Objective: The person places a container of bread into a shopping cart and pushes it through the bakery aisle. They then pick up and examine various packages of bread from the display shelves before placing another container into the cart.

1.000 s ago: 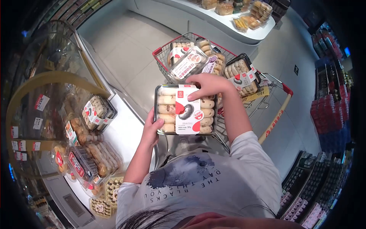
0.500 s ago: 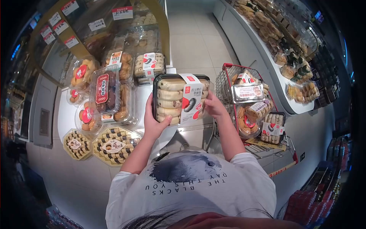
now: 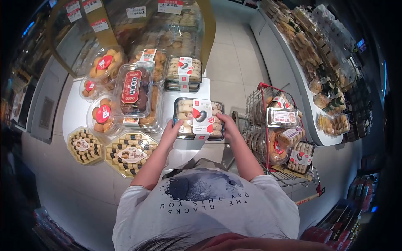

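Between my two hands is a clear-lidded pack of bread rolls [image 3: 202,117], with a dark tray and a white paper band showing a red logo and a dark bean. My left hand [image 3: 171,131] grips its near left corner, thumb on the lid. My right hand [image 3: 227,126] clasps the opposite side, fingers along the edge. The pack is low over the front right part of the white table [image 3: 186,148]. Just behind it stands a stack of similar banded packs [image 3: 184,72].
Left of the pack are a box of dark brown pastries [image 3: 136,90], round tubs of buns [image 3: 101,115] and octagonal trays of striped rolls [image 3: 130,154]. A shopping cart [image 3: 260,90] holding several bakery packs stands at the right. Beyond it runs a bread shelf [image 3: 307,85].
The pack has come down toward the table and now looks smaller and flatter, both hands still on it. The whole view has shifted, with the table goods lying lower and farther right.
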`<state>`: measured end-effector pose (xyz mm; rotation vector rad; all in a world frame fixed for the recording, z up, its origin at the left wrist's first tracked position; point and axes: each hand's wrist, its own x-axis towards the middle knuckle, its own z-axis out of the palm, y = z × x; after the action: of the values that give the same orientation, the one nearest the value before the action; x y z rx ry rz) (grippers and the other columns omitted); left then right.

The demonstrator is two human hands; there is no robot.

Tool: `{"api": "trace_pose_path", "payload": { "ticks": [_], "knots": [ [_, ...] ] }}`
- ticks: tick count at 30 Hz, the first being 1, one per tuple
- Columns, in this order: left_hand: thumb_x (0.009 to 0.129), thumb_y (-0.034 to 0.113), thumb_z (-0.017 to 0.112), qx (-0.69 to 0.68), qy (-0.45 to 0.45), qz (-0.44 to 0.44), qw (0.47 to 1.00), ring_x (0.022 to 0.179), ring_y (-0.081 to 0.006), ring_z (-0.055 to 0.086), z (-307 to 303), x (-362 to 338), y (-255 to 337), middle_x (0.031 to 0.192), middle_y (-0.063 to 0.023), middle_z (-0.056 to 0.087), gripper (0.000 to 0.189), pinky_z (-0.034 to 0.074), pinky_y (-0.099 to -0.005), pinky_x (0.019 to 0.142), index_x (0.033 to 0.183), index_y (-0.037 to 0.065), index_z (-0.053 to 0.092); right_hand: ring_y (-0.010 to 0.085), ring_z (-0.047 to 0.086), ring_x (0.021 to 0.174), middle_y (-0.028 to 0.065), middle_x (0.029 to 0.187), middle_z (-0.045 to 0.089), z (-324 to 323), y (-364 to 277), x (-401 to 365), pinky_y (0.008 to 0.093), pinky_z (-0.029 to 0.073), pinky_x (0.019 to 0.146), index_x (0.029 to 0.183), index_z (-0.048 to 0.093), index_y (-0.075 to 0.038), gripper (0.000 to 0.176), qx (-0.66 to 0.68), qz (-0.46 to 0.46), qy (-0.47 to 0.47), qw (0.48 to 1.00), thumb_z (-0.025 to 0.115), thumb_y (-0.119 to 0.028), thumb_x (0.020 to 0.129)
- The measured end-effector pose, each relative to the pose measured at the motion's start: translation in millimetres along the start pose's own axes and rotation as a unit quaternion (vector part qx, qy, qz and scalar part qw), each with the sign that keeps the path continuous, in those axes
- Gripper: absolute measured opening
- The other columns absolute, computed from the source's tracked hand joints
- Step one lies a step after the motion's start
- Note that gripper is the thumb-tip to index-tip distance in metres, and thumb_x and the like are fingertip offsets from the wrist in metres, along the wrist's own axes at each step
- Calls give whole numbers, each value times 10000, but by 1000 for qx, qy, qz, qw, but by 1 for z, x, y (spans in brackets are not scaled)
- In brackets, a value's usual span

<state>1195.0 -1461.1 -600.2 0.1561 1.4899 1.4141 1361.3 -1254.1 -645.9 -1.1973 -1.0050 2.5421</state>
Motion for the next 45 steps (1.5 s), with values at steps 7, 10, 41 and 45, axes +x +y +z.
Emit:
{"api": "trace_pose_path", "payload": {
  "ticks": [7, 10, 41, 45],
  "knots": [
    [822, 415, 503, 95, 139, -48, 985, 1252, -287, 297, -7, 22, -12, 1385, -185, 250, 766, 318, -426, 944, 1379, 31, 144, 252, 615, 868, 170, 1002, 593, 6, 24, 69, 370, 508, 761, 1095, 478, 53, 400, 84, 44, 12, 995, 587, -198, 803],
    [813, 385, 518, 90, 194, -52, 975, 1251, -303, 307, -1, 35, -26, 1362, -224, 276, 755, 297, -381, 973, 1368, 10, 169, 264, 615, 855, 178, 1005, 579, 4, 21, 116, 382, 520, 733, 1098, 449, 64, 438, 53, 43, 36, 997, 641, -151, 768],
    [831, 282, 522, 190, 13, -133, 973, 1015, -190, 498, 35, 76, -49, 1151, -91, 511, 475, 445, -302, 714, 1238, 51, 442, 167, 559, 776, 90, 857, 555, -67, -58, 66, 280, 456, 688, 1018, 513, 12, 434, -248, -208, 218, 921, 657, -288, 739],
    [829, 265, 514, 228, -80, -138, 960, 1016, -203, 501, 56, 84, -52, 1130, -93, 517, 466, 440, -322, 710, 1234, 46, 437, 131, 564, 636, 65, 792, 564, -155, -99, -56, 250, 473, 570, 931, 518, -13, 218, -14, -303, 365, 880, 573, -188, 813]
  ]
}}
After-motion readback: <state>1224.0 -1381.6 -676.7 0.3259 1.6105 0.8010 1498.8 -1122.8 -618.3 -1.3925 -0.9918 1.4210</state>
